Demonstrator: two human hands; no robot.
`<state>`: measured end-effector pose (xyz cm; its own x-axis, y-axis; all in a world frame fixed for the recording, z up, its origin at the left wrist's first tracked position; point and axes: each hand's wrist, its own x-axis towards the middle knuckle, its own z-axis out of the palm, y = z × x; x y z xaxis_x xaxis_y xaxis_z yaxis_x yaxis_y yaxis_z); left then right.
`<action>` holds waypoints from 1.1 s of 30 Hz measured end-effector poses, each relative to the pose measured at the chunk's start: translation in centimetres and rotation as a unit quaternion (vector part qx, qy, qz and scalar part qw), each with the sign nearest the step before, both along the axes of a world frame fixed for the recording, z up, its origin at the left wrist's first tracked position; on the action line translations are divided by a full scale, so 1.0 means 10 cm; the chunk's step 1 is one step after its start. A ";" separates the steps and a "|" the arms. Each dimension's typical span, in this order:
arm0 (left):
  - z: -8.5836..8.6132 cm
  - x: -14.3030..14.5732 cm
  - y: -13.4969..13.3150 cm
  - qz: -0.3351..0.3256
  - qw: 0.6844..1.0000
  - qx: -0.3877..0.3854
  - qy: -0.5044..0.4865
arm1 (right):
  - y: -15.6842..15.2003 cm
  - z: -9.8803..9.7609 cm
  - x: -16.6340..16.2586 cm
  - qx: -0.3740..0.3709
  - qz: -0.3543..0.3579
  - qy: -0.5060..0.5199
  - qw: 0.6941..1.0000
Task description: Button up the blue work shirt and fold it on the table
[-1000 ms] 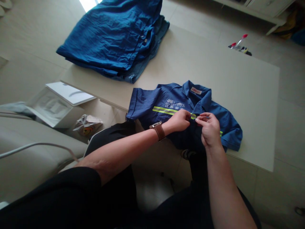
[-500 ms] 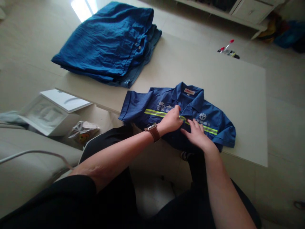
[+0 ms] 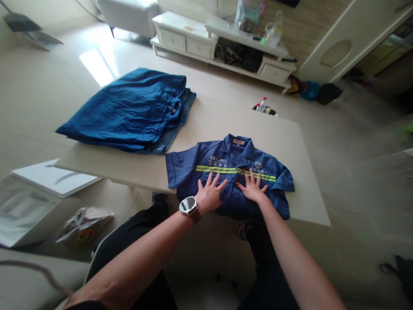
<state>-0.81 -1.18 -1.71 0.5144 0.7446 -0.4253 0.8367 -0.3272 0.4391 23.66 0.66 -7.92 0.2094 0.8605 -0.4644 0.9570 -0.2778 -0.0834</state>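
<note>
A dark blue short-sleeved work shirt [image 3: 206,155] lies front up near the table's front edge, its collar away from me. A yellow-and-silver reflective stripe crosses its chest, with pale printing above. My left hand [image 3: 210,193] rests flat on the shirt's front just below the stripe, fingers spread. On the other half of the front, my right hand [image 3: 253,187] also lies with its fingers spread, the tips at the stripe. Neither hand grips the cloth. The shirt's lower part is partly hidden by my hands and seems to reach the table's edge.
A stack of folded blue cloth garments [image 3: 129,112] sits on the left of the pale table [image 3: 284,137]. Red-capped bottles [image 3: 263,103] show past the far edge. At left stand a white box [image 3: 35,206] and a plastic bag [image 3: 84,226]. A white cabinet [image 3: 200,45] stands beyond.
My left hand has let go of the shirt's front by the stripe and now lies spread lower on it. My right hand's fingers have spread wider. The view has tilted up, showing more room.
</note>
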 end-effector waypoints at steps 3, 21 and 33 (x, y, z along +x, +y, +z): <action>0.04 -0.04 -0.02 -0.020 1.000 0.000 -0.008 | 0.46 0.05 0.09 0.031 -0.019 0.009 0.999; -0.24 -0.27 0.24 -0.008 0.996 -0.004 0.084 | -0.45 0.00 -0.04 0.011 -0.028 0.007 1.000; 0.00 -0.16 0.34 0.013 0.996 0.017 0.084 | 1.03 0.01 -0.27 0.059 -0.023 0.003 0.998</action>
